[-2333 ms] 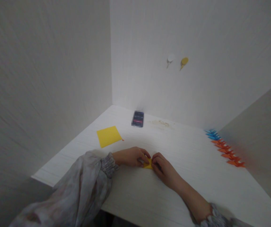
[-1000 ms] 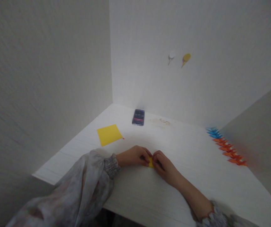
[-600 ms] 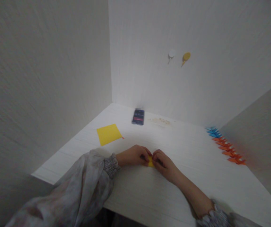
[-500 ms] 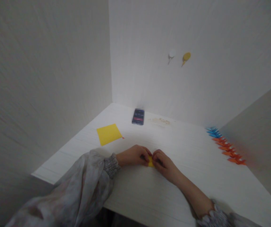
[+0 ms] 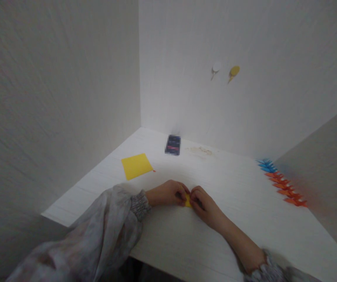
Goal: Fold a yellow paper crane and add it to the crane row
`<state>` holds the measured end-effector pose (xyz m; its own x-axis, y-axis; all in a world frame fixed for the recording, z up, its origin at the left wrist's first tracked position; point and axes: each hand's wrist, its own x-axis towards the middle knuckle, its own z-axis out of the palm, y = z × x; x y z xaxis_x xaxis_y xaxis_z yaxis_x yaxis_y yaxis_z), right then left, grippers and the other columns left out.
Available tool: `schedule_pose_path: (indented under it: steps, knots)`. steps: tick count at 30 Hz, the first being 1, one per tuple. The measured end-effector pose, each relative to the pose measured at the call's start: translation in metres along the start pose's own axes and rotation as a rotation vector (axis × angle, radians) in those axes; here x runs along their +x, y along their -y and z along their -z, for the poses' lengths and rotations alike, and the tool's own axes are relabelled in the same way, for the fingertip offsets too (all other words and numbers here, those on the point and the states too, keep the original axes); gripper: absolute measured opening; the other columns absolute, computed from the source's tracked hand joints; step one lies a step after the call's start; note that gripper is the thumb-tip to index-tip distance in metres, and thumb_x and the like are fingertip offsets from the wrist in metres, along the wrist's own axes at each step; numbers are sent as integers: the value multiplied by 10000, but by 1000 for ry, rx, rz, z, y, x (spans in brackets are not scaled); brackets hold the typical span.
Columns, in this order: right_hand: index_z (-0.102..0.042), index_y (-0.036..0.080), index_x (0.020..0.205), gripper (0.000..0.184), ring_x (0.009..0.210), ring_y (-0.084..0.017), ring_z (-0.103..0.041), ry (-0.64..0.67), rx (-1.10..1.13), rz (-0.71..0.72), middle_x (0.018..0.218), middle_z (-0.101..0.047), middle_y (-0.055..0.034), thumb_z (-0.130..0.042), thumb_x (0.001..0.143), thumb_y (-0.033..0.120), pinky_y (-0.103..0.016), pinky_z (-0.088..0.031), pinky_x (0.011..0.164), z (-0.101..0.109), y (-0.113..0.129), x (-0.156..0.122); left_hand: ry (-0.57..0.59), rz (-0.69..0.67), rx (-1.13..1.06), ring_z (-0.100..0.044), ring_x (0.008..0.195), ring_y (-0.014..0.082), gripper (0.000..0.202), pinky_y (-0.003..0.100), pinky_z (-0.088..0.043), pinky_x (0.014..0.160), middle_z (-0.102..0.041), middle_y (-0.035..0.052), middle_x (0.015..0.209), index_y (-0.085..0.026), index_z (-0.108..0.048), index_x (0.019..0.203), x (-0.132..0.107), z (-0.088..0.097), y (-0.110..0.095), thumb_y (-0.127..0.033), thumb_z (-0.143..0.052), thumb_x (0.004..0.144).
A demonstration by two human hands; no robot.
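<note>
A small folded piece of yellow paper (image 5: 187,201) is pinched between my two hands, low over the middle of the white table. My left hand (image 5: 172,193) grips it from the left with curled fingers. From the right, my right hand (image 5: 202,201) closes on its other edge, thumb and fingertips together. The fingers cover much of the paper, so its folded shape cannot be made out. Beyond my left hand, a flat yellow sheet (image 5: 137,166) lies on the table.
A tiny red scrap (image 5: 154,170) lies by the sheet's corner. A dark, blurred rectangular item (image 5: 173,145) sits near the back wall. Along the right wall runs a row of folded paper figures, blue (image 5: 267,165) and orange (image 5: 285,188). Two hooks, white (image 5: 216,67) and yellow (image 5: 234,71), hang on the wall.
The view has shifted very slightly. Both hands keep the same hold on the yellow paper, with no clear movement.
</note>
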<state>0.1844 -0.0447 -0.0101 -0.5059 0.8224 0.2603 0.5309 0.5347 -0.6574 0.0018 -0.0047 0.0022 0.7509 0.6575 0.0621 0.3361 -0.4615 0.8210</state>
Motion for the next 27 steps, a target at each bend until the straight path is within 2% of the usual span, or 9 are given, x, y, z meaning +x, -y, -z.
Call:
schedule_pose_path:
  steps: [17, 27]
  knots:
    - [-410, 193, 719, 103, 751, -162, -461, -35, -45, 13, 811, -453, -48, -392, 781, 112, -317, -427, 677, -3, -2, -2, 4, -69, 4, -547, 867, 129, 91, 232, -395, 802, -581, 8, 990, -163, -630, 729, -1, -2, 1, -180, -627, 640]
    - [-431, 195, 738, 102, 746, -157, -462, -42, -26, 24, 807, -460, -47, -398, 780, 108, -313, -432, 669, -4, -4, -2, 7, -110, 33, -526, 900, 137, 180, 240, -390, 814, -562, 8, 999, -169, -605, 806, 0, -3, 4, -134, -619, 630]
